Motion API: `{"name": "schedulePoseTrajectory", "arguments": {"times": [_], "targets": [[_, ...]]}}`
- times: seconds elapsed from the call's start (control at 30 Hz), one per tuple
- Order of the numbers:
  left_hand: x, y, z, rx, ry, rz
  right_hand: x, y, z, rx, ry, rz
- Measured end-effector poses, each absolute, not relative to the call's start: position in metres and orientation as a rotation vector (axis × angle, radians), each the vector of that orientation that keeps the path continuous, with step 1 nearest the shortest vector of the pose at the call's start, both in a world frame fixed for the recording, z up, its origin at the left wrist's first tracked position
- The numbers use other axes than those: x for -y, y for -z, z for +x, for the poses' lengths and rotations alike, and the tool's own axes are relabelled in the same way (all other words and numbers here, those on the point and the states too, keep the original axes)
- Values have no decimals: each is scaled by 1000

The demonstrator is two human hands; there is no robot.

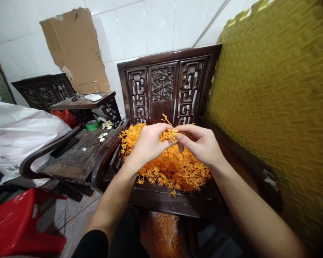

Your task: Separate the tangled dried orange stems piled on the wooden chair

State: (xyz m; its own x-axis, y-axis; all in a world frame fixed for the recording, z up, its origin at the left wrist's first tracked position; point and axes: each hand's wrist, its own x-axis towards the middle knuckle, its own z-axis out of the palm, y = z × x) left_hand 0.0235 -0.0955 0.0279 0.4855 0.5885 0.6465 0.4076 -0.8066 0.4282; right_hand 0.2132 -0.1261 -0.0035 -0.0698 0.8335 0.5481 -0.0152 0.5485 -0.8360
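Sprig (pixel 169 135) of orange plastic pinched between both hands above the chair seat. Left hand (pixel 148 143) closed on its left end, fingers curled under, thumb on top. Right hand (pixel 200 143) closed on its right end, fingertips (pixel 181 138) meeting the left hand's at the sprig. One thin branch stuck up past the knuckles.

Directly beneath: heap (pixel 167 165) of like orange sprigs, spread across the seat (pixel 161 200) of a dark carved chair, some trailing over the front edge. More orange pieces seen below the seat, on the floor (pixel 160 233); blurred, detail not told. Carved back panel (pixel 163 89) upright behind the heap.

To the right, touching the chair's arm: yellow-green mat (pixel 280 100), embossed, stood on edge.

To the left, just beside the chair: low dark table (pixel 78 154), with a few small white flowers (pixel 103 135) and a green tape roll (pixel 92 125) at its far end. Behind it, a shelf with a white object (pixel 93 97); cardboard (pixel 75 50) leaned on the tiled wall. White sack (pixel 18 132) far left. Red stool (pixel 18 225) lower left.
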Motion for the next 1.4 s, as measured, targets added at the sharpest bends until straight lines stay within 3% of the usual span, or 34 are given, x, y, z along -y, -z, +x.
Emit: {"name": "schedulePoseTrajectory", "arguments": {"times": [0.37, 0.57, 0.87, 1.0, 1.2, 1.4], "targets": [[94, -26, 21, -617, -1255, 2593, 122, 8, 218, 1386, -898, -680], [95, -22, 22, -696, -1251, 2708, 122, -1, 229, 1685, -477, -742], [92, -25, 24, -686, -856, 2146, 119, -6, 236, 1754, -419, -725], [87, -21, 30, -709, -926, 2054, 121, -2, 228, 1597, -544, -790], [94, -17, 39, -665, -978, 2248, 118, 5, 215, 1153, -1029, -736], [113, -17, 49, -930, -1106, 2305, 111, 14, 204, 955, -891, -753]]}}
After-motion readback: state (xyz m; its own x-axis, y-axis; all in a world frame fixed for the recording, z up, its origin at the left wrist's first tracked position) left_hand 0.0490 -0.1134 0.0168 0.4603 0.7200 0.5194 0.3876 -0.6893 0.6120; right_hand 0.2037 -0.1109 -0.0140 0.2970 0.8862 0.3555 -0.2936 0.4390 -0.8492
